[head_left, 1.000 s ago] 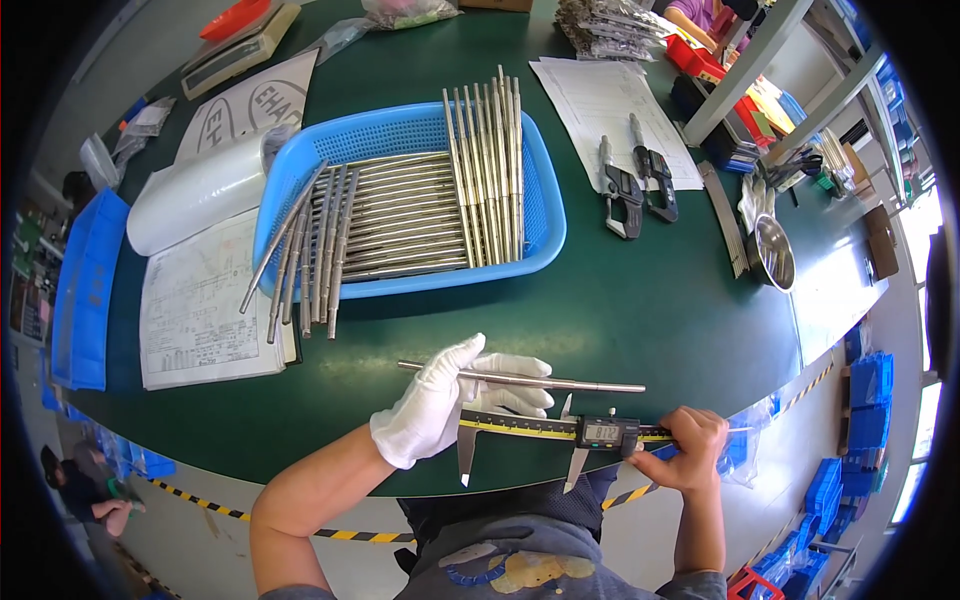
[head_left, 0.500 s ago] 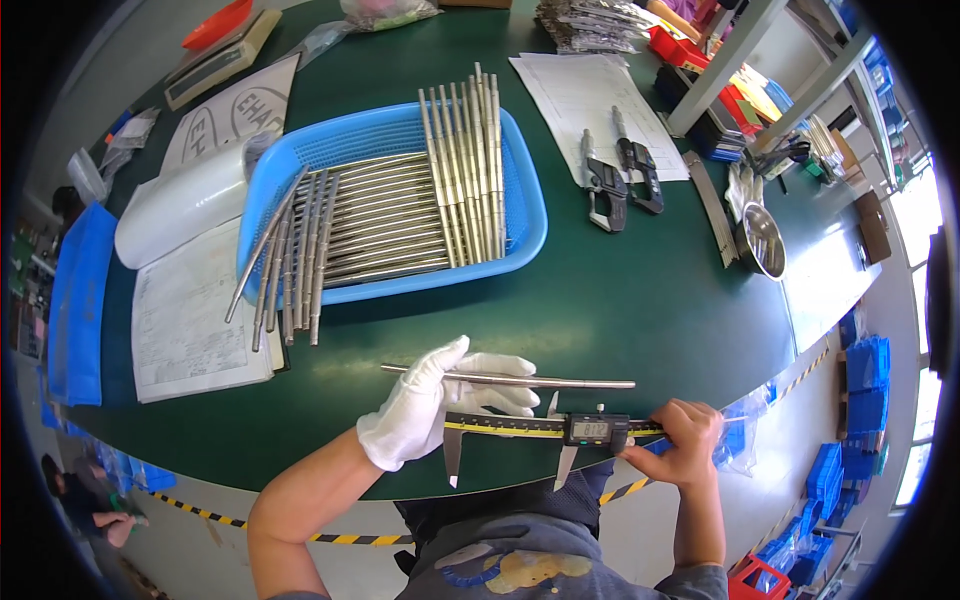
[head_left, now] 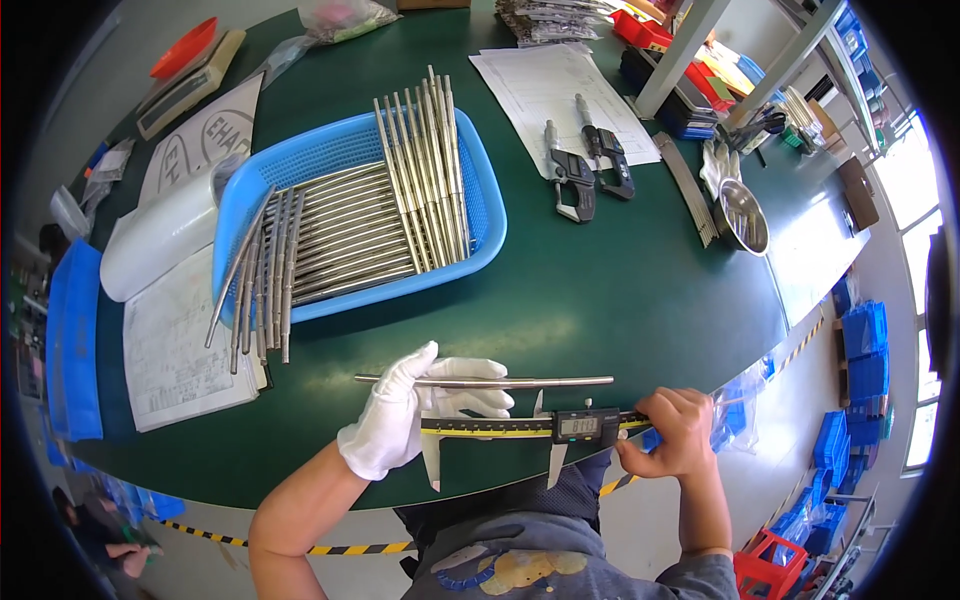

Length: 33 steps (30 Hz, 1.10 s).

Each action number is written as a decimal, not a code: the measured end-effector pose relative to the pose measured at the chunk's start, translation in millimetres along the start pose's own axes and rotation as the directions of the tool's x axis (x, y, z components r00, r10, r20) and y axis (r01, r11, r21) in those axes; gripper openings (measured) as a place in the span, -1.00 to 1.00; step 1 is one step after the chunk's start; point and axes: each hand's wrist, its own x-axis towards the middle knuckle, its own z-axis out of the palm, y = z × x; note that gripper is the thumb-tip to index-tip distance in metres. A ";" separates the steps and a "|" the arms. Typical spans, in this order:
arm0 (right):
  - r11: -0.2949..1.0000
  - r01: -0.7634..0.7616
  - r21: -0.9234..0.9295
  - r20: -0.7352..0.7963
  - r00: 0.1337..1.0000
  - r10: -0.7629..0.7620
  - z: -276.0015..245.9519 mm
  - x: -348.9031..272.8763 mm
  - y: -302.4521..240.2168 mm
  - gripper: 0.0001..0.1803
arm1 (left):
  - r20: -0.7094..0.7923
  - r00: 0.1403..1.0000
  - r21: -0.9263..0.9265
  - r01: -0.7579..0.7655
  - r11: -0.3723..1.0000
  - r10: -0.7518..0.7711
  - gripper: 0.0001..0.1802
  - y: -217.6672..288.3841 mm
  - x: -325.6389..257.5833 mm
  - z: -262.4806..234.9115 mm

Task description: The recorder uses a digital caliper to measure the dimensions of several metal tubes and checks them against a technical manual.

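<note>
In a white glove, my left hand [head_left: 385, 420] is closed around a thin steel rod [head_left: 545, 383], pinned between thumb and fingers. The rod lies nearly level and sticks out well past the fingers on the right. My bare right hand [head_left: 675, 432] grips the right end of a digital caliper [head_left: 490, 428], its thumb under the beam beside the display. The caliper runs level just below the rod, its left end against or very near the glove. Its long lower jaws stand apart, pointing toward my body, with nothing between them.
A blue plastic basket [head_left: 490, 215] full of stepped steel rods stands ahead on the green table [head_left: 640, 300], with several rods leaning over its left rim. Two micrometers [head_left: 570, 185] lie by paper sheets [head_left: 500, 75]. A metal bowl [head_left: 757, 240] sits at right; a drawing [head_left: 165, 345] lies left.
The view has turned slightly, shifting the basket and most table items left. Both hands keep their holds; the rod and caliper appear a little farther left, and the caliper's jaws look about equally spread.
</note>
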 end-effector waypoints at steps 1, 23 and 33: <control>1.000 -0.003 0.000 -0.001 1.000 0.003 0.2 0.3 0.3 -0.66 | -0.016 1.000 0.007 -0.004 1.000 0.004 -0.31 0.2 -0.2 0.8; 1.000 0.012 0.014 -0.014 1.000 -0.012 1.3 -0.8 4.0 -0.57 | -0.083 0.996 -0.043 -0.017 0.999 0.013 -0.34 1.2 -0.6 6.1; 1.000 0.015 0.019 -0.017 1.000 -0.014 0.8 0.1 3.2 -0.56 | -0.067 0.997 -0.010 -0.024 1.000 0.024 -0.33 0.4 -0.1 3.8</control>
